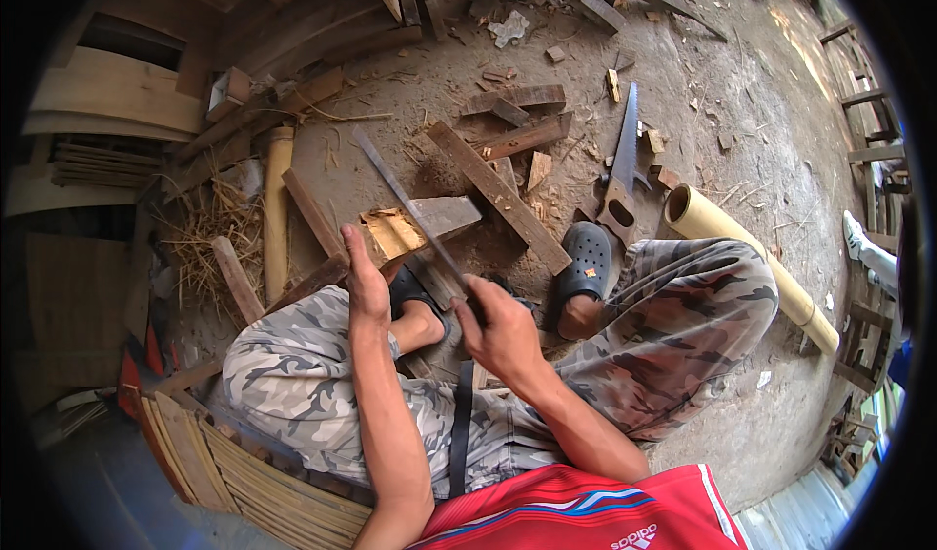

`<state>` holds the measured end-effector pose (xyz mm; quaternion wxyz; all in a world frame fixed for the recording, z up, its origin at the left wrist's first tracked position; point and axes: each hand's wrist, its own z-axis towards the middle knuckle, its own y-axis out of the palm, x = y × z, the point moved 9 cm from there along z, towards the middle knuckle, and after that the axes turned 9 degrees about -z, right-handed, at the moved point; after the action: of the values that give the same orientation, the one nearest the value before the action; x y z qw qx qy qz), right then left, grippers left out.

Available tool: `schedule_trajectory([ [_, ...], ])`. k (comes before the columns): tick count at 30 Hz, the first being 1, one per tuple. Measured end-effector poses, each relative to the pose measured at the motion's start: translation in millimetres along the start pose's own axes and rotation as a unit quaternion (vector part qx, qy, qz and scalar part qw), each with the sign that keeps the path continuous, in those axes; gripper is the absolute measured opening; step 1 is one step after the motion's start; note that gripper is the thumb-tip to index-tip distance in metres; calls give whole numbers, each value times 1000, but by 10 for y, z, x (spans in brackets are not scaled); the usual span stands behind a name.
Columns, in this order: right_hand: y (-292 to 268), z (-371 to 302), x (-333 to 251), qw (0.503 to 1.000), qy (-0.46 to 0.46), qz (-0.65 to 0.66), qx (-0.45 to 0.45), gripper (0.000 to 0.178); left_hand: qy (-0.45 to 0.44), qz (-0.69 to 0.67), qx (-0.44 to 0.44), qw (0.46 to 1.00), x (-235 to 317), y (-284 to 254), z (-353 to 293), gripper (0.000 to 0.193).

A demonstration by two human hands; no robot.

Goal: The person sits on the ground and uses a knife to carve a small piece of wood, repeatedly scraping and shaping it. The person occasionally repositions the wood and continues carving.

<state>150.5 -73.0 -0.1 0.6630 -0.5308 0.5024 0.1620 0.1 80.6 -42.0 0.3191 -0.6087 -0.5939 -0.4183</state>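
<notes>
My right hand (503, 330) is closed round the grip of a long, narrow, machete-like blade (398, 191), which slants up and leftward. The blade crosses over a thick wooden block (444, 216) whose near end has a freshly cut, pale yellow notch (393, 232). My left hand (367, 282) is raised just left of that notched end, seen edge-on with its fingers stretched up. I see nothing held in it. My feet in dark clogs (586, 257) stand on either side of the work, and part of the left one is hidden.
A handsaw (623, 164) lies beyond my right foot. A long dark plank (498, 197) leans across other offcuts. Bamboo poles lie to the right (747, 257) and left (278, 213), the left one beside dry straw (220, 247). Bundled slats (264, 482) are at lower left.
</notes>
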Motion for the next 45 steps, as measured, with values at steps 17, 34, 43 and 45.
schedule_trajectory([
  [17,77,-24,-16,991,60,-92,-78,44,22,14,-18,999,-19,52,-52,82],
  [34,85,-71,31,998,43,-5,-42,46,-8,1,26,1000,131,47,-183,84],
  [43,-434,101,-139,991,103,90,7,41,264,107,102,953,104,182,-296,57],
  [45,-516,59,-137,988,122,94,-4,41,292,119,121,941,-108,165,-214,52],
])
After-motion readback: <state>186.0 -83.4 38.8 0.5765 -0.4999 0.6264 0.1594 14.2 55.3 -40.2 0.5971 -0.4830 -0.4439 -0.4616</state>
